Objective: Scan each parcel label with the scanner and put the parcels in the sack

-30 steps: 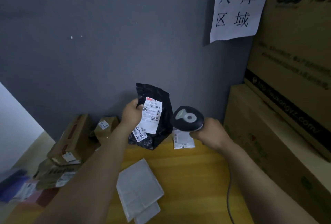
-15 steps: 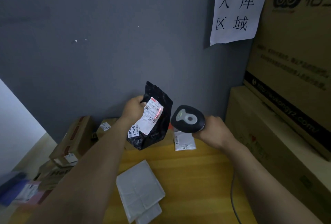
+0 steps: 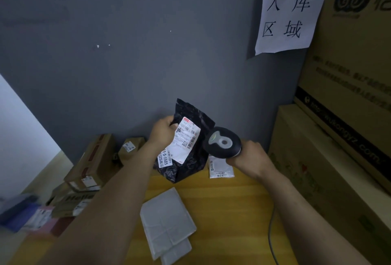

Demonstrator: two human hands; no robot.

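Mid-scan: my left hand pinches the black parcel upright at the table's back edge, label facing the scanner gripped in my right hand just beside it, so next it needs dropping in the sack, which I can't spot.

Yellow wooden table in front of me, folded white sack lying flat on it, small white labelled parcel beyond the sack to its right, against the wall, dark cable trailing right of the sack.
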